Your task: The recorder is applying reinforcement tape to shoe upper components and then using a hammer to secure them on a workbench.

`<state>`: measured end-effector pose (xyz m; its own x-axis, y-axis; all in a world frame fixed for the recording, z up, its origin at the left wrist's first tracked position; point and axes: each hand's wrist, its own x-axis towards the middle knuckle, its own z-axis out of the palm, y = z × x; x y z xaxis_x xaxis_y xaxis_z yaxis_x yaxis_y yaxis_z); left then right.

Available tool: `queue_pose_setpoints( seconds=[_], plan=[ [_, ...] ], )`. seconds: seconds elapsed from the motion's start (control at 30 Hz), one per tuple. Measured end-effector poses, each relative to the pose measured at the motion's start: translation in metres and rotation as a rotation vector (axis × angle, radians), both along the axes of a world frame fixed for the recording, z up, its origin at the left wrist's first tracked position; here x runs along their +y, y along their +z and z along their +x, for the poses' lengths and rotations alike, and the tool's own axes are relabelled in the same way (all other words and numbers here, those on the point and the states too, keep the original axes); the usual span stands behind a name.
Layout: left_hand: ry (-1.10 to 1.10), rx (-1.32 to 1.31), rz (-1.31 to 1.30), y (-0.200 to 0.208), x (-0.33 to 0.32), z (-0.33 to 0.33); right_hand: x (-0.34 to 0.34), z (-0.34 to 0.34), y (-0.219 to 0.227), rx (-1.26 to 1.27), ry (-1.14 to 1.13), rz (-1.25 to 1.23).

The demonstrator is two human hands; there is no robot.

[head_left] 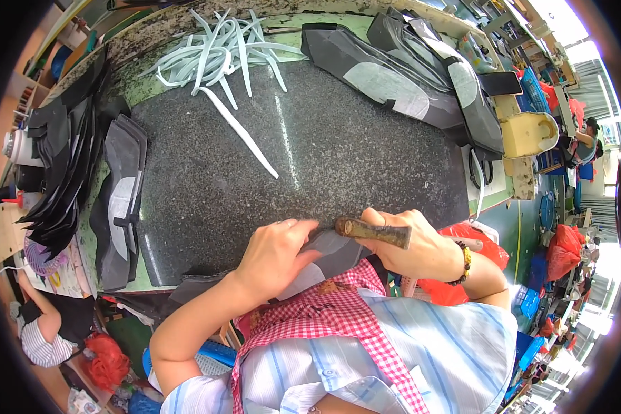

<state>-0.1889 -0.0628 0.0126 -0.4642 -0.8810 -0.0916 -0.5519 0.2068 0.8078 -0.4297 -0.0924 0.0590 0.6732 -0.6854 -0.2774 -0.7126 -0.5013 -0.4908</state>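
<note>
At the near edge of the dark stone slab (207, 162), my right hand (417, 248) is closed around a hammer (383, 232). Its worn brown head shows above my fingers, and the wooden handle (472, 243) sticks out past my wrist. My left hand (272, 255) is on a dark grey cut piece (331, 243), thumb and forefinger at its edge; the fingertips are slightly blurred. Part of that piece, with a lighter grey patch (303, 279), hangs towards my checked apron. A single white strip (241, 134) lies on the slab, its far end near a tangled heap of pale strips (217, 52).
Stacked dark pieces with light grey patches (386, 90) lie far right, by a phone (500, 83) and yellow holder (528, 134). More dark pieces (121, 200) lie left. Black-handled scissors (477, 169) are at the right edge. Another person (45, 331) sits lower left.
</note>
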Motion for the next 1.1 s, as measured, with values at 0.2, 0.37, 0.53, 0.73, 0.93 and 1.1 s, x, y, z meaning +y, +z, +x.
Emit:
queue_pose_setpoints(
  seconds=[0.2, 0.37, 0.53, 0.73, 0.93, 1.1],
  plan=[
    [0.010, -0.251, -0.410, -0.008, 0.034, -0.015, -0.004, -0.002, -0.006, -0.251, 0.000, -0.095],
    [-0.065, -0.503, -0.635, -0.011, 0.044, -0.023, -0.006, 0.000, -0.011, -0.308, -0.109, -0.088],
    [-0.057, -0.506, -0.684, -0.013, 0.040, -0.021, 0.000, 0.010, -0.007, -0.218, 0.109, -0.141],
    [0.014, -0.339, -0.557, -0.015, 0.037, -0.023, 0.003, 0.006, -0.012, -0.254, 0.078, -0.213],
    [0.074, -0.111, -0.305, -0.022, -0.016, -0.034, -0.014, -0.003, -0.004, -0.104, -0.008, -0.204],
    [0.099, -0.046, -0.083, -0.009, 0.003, -0.005, -0.013, -0.010, -0.007, -0.073, -0.089, -0.104]
  ],
)
